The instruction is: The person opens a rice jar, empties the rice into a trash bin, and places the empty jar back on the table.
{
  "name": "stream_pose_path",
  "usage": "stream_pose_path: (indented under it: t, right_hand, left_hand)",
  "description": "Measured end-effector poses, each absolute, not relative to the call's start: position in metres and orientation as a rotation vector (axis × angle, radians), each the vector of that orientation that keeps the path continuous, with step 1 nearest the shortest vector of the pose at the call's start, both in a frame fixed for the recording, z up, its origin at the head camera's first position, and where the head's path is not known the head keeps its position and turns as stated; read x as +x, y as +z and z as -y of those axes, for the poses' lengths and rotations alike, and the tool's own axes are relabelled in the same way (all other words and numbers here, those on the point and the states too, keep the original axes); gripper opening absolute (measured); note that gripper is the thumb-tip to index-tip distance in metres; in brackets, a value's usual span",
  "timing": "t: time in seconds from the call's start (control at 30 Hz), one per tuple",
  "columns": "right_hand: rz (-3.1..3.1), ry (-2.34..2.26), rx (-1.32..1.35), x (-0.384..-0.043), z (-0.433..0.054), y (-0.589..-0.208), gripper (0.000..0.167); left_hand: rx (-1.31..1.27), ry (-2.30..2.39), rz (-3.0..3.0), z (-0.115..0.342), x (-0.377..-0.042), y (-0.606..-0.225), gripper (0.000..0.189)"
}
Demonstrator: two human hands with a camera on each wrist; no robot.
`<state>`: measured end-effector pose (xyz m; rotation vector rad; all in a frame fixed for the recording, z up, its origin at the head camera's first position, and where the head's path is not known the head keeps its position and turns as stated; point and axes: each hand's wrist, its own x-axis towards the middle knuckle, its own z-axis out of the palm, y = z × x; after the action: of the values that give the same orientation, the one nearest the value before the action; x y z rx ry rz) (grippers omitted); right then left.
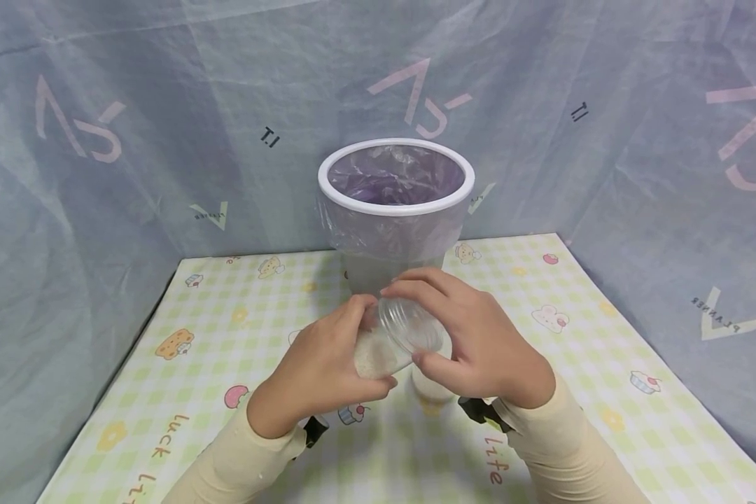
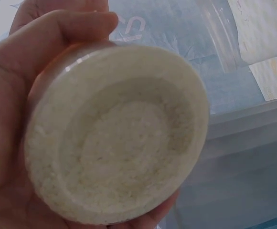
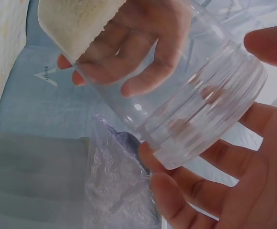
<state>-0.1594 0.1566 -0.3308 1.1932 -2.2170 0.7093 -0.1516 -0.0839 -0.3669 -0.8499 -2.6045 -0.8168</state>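
Observation:
Tilted above the table is a clear plastic jar (image 1: pixel 373 355) with white rice-like grains gathered at its bottom. My left hand (image 1: pixel 318 360) grips the jar's body, thumb on the near side and fingers round the far side. The left wrist view faces the jar's base (image 2: pixel 124 143), filled with pale grains. My right hand (image 1: pixel 475 336) curls its fingers and thumb round the clear, ridged lid (image 3: pixel 210 109) at the jar's upper end. Below the right hand, a second pale container (image 1: pixel 431 386) stands on the table, mostly hidden.
Behind the hands stands a bin with a white rim (image 1: pixel 397 209) and a clear plastic liner (image 3: pixel 119 186). A green checked cloth (image 1: pixel 227 371) with cartoon prints covers the table. Grey-blue curtains (image 1: pixel 195 140) hang at the back and both sides.

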Motion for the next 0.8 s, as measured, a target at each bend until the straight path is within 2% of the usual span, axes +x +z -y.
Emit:
stream_pose_path:
  t: [0.43, 0.8]
  right_hand:
    - [2.069, 0.792, 1.197, -0.159, -0.154, -0.323, 0.062]
    - [2.083, 0.791, 1.083, -0.162, -0.162, -0.322, 0.064]
  left_hand:
    - [-0.814, -0.907, 2.521, 0.088, -0.152, -0.361, 0.089]
    - [-0.775, -0.924, 2.299, 0.088, -0.155, -0.356, 0.092]
